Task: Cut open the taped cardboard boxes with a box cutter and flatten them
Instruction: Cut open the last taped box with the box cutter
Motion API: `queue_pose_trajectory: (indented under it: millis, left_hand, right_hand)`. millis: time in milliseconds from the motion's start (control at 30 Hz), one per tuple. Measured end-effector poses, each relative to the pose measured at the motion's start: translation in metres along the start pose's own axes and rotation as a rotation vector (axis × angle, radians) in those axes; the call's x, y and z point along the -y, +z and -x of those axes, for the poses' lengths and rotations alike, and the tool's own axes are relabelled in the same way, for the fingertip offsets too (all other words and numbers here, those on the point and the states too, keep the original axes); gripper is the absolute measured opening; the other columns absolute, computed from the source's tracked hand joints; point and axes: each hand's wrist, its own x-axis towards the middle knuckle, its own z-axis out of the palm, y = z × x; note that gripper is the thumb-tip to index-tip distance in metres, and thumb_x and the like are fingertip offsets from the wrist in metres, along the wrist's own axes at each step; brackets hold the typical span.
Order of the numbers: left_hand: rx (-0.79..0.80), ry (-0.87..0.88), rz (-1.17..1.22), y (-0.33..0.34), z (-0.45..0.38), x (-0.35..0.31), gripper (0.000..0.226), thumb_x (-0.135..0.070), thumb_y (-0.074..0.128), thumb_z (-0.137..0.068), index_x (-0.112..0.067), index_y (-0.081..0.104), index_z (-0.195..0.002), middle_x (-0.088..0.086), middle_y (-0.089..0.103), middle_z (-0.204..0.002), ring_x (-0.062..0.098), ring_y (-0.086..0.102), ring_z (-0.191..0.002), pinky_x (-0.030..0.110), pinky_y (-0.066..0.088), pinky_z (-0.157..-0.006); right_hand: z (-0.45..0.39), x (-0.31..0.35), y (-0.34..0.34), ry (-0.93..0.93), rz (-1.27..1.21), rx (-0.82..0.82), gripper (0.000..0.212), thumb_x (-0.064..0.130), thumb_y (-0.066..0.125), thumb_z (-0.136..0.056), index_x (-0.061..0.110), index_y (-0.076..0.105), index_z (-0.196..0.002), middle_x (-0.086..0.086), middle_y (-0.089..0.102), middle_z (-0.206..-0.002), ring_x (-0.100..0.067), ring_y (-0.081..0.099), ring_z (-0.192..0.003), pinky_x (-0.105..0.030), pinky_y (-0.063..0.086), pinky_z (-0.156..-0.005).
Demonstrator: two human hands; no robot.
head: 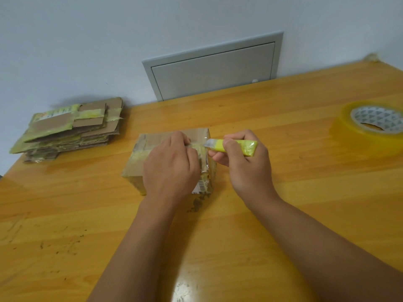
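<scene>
A small taped cardboard box (139, 158) stands in the middle of the wooden table. My left hand (170, 166) lies over its top, fingers curled onto the yellowish tape near the right edge. My right hand (246, 162) grips a yellow box cutter (237, 147) just right of the box. Its short blade points left and meets the tape at the box's upper right edge, close to my left fingertips. Much of the box top is hidden under my left hand.
A stack of flattened cardboard boxes (67, 129) with tape remnants lies at the back left of the table (283, 214). A large roll of clear yellow tape (370, 127) sits at the right edge. A grey wall panel (213, 64) is behind.
</scene>
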Motion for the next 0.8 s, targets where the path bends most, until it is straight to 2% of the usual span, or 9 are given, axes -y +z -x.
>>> queue_pose_trajectory:
  millis: [67,200,333,467,600,667,700,733,800]
  left_hand:
    - [-0.006,0.004,0.001,0.000,0.000,0.000,0.031,-0.036,0.023,-0.085,-0.022,0.049,-0.094,-0.005,0.068,-0.094,0.022,0.055,-0.070,0.034,0.035,-0.060]
    - [-0.012,0.009,0.002,0.000,0.000,0.000,0.028,-0.034,0.025,-0.086,-0.022,0.049,-0.094,-0.005,0.067,-0.093,0.021,0.055,-0.069,0.034,0.034,-0.059]
    - [-0.020,0.012,-0.006,0.000,0.000,0.001,0.023,-0.032,0.029,-0.087,-0.023,0.049,-0.094,-0.005,0.067,-0.091,0.020,0.053,-0.068,0.033,0.027,-0.060]
    - [-0.020,0.010,0.019,0.000,0.000,0.000,0.022,-0.033,0.028,-0.087,-0.024,0.046,-0.093,-0.006,0.066,-0.089,0.018,0.052,-0.066,0.033,0.030,-0.060]
    - [-0.027,0.014,0.025,0.000,0.000,0.000,0.022,-0.032,0.029,-0.088,-0.022,0.048,-0.094,-0.006,0.065,-0.087,0.017,0.051,-0.067,0.032,0.028,-0.061]
    - [-0.032,0.013,0.029,-0.001,0.000,0.000,0.023,-0.032,0.028,-0.088,-0.022,0.048,-0.093,-0.006,0.063,-0.084,0.017,0.050,-0.067,0.033,0.027,-0.061]
    - [-0.037,0.012,0.032,-0.001,0.000,0.000,0.023,-0.032,0.027,-0.088,-0.022,0.048,-0.092,-0.005,0.062,-0.082,0.017,0.050,-0.066,0.033,0.027,-0.060]
    - [-0.044,0.012,0.036,-0.001,-0.001,-0.001,0.022,-0.032,0.027,-0.088,-0.022,0.046,-0.091,-0.005,0.061,-0.080,0.017,0.049,-0.064,0.033,0.026,-0.059]
    - [-0.053,0.015,0.043,-0.002,-0.001,-0.001,0.022,-0.032,0.026,-0.088,-0.022,0.045,-0.090,-0.005,0.061,-0.079,0.017,0.048,-0.063,0.033,0.026,-0.059]
  right_hand:
    - [0.000,0.000,0.000,-0.003,0.018,0.001,0.008,0.024,0.054,-0.087,0.019,0.060,-0.085,-0.004,0.070,-0.062,-0.017,0.075,-0.076,-0.040,0.060,-0.078]
    - [-0.001,0.003,-0.003,-0.040,0.042,-0.014,0.009,0.024,0.054,-0.088,0.021,0.059,-0.082,-0.004,0.069,-0.059,-0.016,0.075,-0.073,-0.030,0.060,-0.071]
    - [0.000,0.003,0.000,-0.010,0.086,0.022,0.008,0.025,0.054,-0.090,0.022,0.060,-0.085,-0.002,0.071,-0.065,-0.016,0.075,-0.076,-0.047,0.060,-0.080]
    - [-0.001,0.006,-0.003,-0.030,0.068,-0.010,0.009,0.021,0.053,-0.087,0.017,0.059,-0.082,-0.006,0.068,-0.057,-0.016,0.075,-0.072,-0.030,0.060,-0.070]
    - [0.001,0.007,-0.001,-0.017,0.123,0.023,0.010,0.022,0.053,-0.088,0.018,0.060,-0.082,-0.003,0.069,-0.060,-0.016,0.074,-0.073,-0.039,0.060,-0.074]
    - [0.002,0.009,-0.002,-0.054,0.185,0.009,0.013,0.022,0.052,-0.086,0.017,0.060,-0.077,0.000,0.068,-0.057,-0.016,0.070,-0.062,-0.027,0.055,-0.059]
    - [0.003,0.010,-0.003,-0.066,0.210,-0.002,0.015,0.023,0.052,-0.085,0.017,0.059,-0.074,0.002,0.067,-0.056,-0.018,0.066,-0.057,-0.022,0.048,-0.050]
    - [0.003,0.011,-0.003,-0.069,0.223,-0.007,0.016,0.024,0.051,-0.084,0.018,0.059,-0.072,0.004,0.066,-0.055,-0.021,0.064,-0.054,-0.020,0.042,-0.044]
    - [0.004,0.012,-0.002,-0.057,0.235,0.004,0.016,0.024,0.051,-0.084,0.019,0.058,-0.071,0.005,0.066,-0.056,-0.025,0.064,-0.055,-0.024,0.040,-0.044]
